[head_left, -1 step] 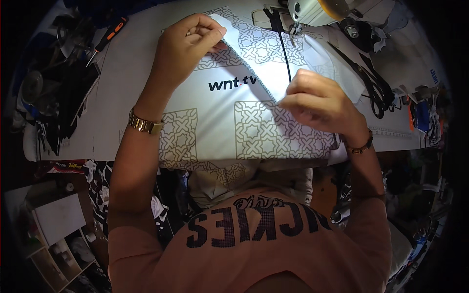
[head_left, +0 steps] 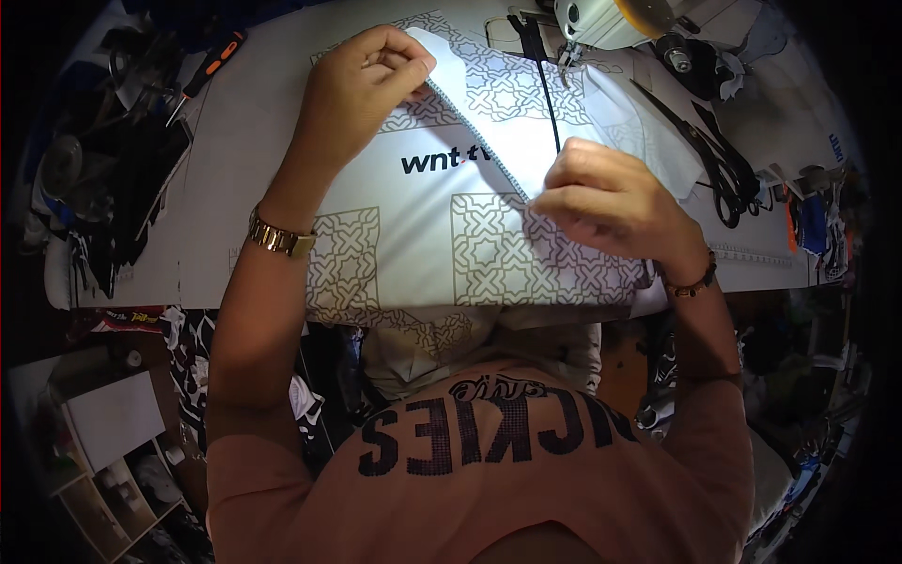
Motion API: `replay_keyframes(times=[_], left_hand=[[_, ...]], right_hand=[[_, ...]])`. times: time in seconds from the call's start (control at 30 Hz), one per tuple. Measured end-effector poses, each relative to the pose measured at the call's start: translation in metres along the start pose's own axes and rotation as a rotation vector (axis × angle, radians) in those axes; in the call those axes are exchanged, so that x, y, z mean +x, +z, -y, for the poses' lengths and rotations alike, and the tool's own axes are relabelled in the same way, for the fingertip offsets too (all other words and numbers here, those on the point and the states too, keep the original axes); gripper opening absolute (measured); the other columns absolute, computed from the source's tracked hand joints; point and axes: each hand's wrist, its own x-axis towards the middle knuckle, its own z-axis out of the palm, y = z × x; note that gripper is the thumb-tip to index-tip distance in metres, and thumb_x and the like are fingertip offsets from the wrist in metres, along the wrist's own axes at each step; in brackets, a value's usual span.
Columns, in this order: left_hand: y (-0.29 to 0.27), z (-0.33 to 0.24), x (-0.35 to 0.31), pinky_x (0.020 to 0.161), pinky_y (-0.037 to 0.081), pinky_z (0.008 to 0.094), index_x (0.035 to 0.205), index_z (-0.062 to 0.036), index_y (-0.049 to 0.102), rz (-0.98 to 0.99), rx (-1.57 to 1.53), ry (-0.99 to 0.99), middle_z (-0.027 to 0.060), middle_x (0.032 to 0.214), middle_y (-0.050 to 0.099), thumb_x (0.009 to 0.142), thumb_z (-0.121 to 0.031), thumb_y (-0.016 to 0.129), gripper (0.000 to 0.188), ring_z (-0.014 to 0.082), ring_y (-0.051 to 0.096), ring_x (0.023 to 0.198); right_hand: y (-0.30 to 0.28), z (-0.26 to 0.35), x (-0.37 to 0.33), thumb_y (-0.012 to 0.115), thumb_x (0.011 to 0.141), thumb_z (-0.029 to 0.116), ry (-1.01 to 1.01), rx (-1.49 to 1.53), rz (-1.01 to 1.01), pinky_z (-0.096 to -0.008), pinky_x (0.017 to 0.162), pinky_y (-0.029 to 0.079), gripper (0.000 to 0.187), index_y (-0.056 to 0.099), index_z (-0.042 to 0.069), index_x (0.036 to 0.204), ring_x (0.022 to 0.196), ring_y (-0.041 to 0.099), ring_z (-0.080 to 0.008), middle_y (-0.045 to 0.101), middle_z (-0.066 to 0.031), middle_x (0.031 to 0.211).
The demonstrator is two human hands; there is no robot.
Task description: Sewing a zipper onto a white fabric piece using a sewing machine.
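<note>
A white fabric piece (head_left: 413,230) with a tan geometric print and dark lettering lies across the table and hangs over its near edge. My left hand (head_left: 362,80) pinches the far end of a fabric edge with dark overlock stitching (head_left: 479,136). The other end of that edge sits between the fingers of my right hand (head_left: 606,197), nearer to me and to the right. Between the two hands the edge runs taut and slanting. A thin black strip (head_left: 548,99) lies on the cloth beyond my right hand; its near end is hidden there.
At the far right stands a white sewing machine (head_left: 606,21), its needle area lit. Black scissors (head_left: 709,155) rest right of the fabric. On the left lies an orange-and-black screwdriver (head_left: 218,64) beside dark clutter. A ruler scale (head_left: 752,256) runs along the table's near right edge.
My right hand has shifted very slightly to the left with the fabric edge. My left hand keeps its hold in nearly the same place.
</note>
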Motion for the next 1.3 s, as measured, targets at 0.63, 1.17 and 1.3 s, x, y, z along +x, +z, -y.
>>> replay_keyframes(times=[0.63,1.17,1.3], left_hand=[[0.005,0.004,-0.007,0.066,0.050,0.0312,0.097,-0.0093,0.065,-0.169,0.644,0.386,0.0058,0.083,0.063,0.078,-0.008,0.070,0.019,0.0197,0.061,0.076],[-0.010,-0.029,-0.021,0.084,0.047,0.0370,0.094,-0.0025,0.070,0.505,0.554,0.319,0.0095,0.098,0.066,0.078,-0.019,0.065,0.023,0.0271,0.061,0.093],[-0.015,-0.036,-0.026,0.085,0.048,0.0370,0.100,0.0005,0.068,0.573,0.540,0.276,0.0125,0.106,0.064,0.075,-0.017,0.068,0.030,0.0283,0.061,0.096]], right_hand=[[0.012,0.004,0.004,0.067,0.070,-0.003,0.064,0.124,0.118,-0.0320,0.071,0.050,0.026,0.068,0.005,0.095,0.084,0.060,-0.0199,0.061,-0.0050,0.087],[-0.016,-0.040,0.068,0.060,0.081,-0.003,0.091,0.009,-0.070,-0.0307,0.077,0.050,0.016,0.065,0.001,0.096,0.086,0.061,-0.0207,0.063,-0.0081,0.094],[-0.001,-0.062,0.090,0.059,0.088,0.013,0.100,0.125,0.034,-0.0313,0.081,0.049,0.018,0.066,0.001,0.098,0.089,0.062,-0.0225,0.063,-0.0089,0.093]])
